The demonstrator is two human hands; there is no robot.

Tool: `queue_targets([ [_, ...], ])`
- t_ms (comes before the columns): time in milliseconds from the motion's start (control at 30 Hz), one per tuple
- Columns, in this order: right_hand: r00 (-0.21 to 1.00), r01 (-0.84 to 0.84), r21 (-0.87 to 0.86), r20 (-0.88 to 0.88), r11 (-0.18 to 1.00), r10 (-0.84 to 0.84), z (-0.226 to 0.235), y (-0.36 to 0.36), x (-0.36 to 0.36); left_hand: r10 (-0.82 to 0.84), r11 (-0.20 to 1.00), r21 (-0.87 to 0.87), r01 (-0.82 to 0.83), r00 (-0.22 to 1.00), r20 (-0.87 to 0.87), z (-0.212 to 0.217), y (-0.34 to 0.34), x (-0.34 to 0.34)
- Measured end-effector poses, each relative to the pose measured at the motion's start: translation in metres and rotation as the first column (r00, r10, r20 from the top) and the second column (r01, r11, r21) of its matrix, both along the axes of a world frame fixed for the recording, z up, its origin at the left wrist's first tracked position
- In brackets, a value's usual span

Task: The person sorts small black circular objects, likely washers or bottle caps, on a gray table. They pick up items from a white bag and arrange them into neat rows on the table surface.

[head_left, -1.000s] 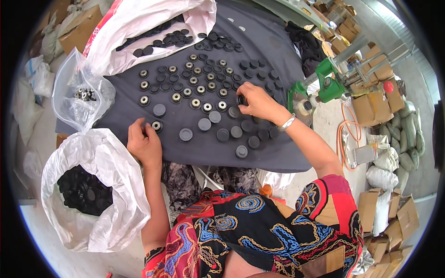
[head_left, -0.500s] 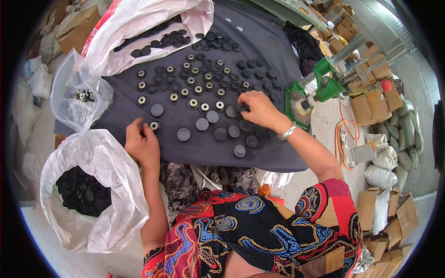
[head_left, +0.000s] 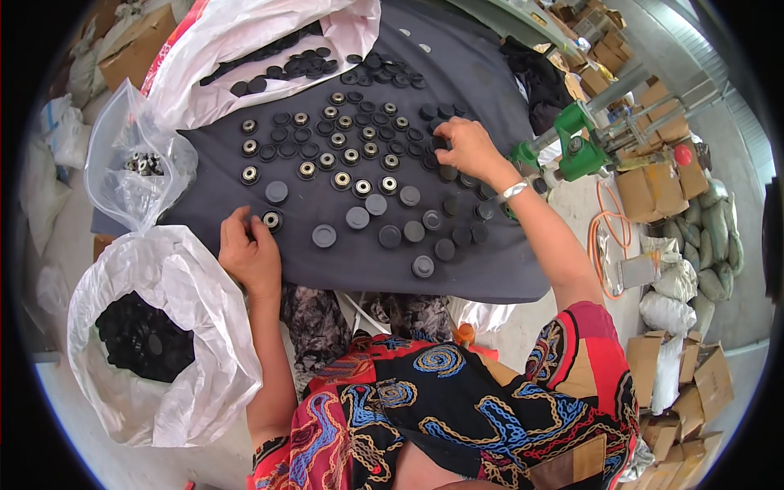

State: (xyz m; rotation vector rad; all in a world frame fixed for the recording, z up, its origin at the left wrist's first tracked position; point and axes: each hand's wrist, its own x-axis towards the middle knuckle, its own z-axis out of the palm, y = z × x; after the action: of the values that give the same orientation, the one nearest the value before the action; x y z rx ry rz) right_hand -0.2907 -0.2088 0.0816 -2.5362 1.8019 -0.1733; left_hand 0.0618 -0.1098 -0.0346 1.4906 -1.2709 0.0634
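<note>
My right hand (head_left: 472, 153) reaches over the right side of the table, its fingertips closed on a black round cap (head_left: 442, 143). Part of that cap is hidden by the fingers. More dark caps (head_left: 445, 109) lie just beyond and below this hand. My left hand (head_left: 251, 255) rests at the table's near edge, holding nothing, its bent fingers apart. Beside its fingertips sits a metal bearing in a black ring (head_left: 272, 220). Across the middle are several similar bearings (head_left: 342, 180) and bare black rings (head_left: 287, 149). Grey caps (head_left: 357, 218) lie scattered nearer to me.
A white sack (head_left: 188, 110) spills black parts at the far left. Left of the table are a clear bag (head_left: 114, 175) of metal pieces and a white sack (head_left: 216, 351) of black parts. A green hand press (head_left: 580, 151) stands right, near cardboard boxes (head_left: 653, 188).
My right hand has moved away from me and slightly right, from the grey caps to the far right of the rings. A bearing there no longer shows. My left hand stays put.
</note>
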Motion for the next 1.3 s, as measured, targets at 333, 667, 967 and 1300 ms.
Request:
queue_targets([
  [333, 0.994, 0.044, 0.082, -0.105, 0.996, -0.035, -0.013, -0.017, -0.005, 0.000, 1.000, -0.014, 0.000, 1.000, -0.006, 0.001, 0.000, 0.000],
  [667, 0.993, 0.051, 0.119, -0.111, 0.992, -0.037, -0.016, -0.021, -0.012, 0.000, 1.000, -0.010, 0.000, 1.000, 0.004, 0.000, 0.001, -0.001],
  [967, 0.961, -0.136, -0.108, -0.255, 0.985, 0.105, -0.019, 0.022, 0.013, -0.009, 1.000, 0.002, 0.009, 1.000, -0.020, -0.001, 0.001, -0.001],
  [1300, 0.967, -0.175, -0.047, -0.195, 0.983, 0.163, -0.029, 0.029, 0.015, -0.001, 1.000, -0.008, 0.001, 1.000, -0.002, -0.001, 0.000, 0.000],
])
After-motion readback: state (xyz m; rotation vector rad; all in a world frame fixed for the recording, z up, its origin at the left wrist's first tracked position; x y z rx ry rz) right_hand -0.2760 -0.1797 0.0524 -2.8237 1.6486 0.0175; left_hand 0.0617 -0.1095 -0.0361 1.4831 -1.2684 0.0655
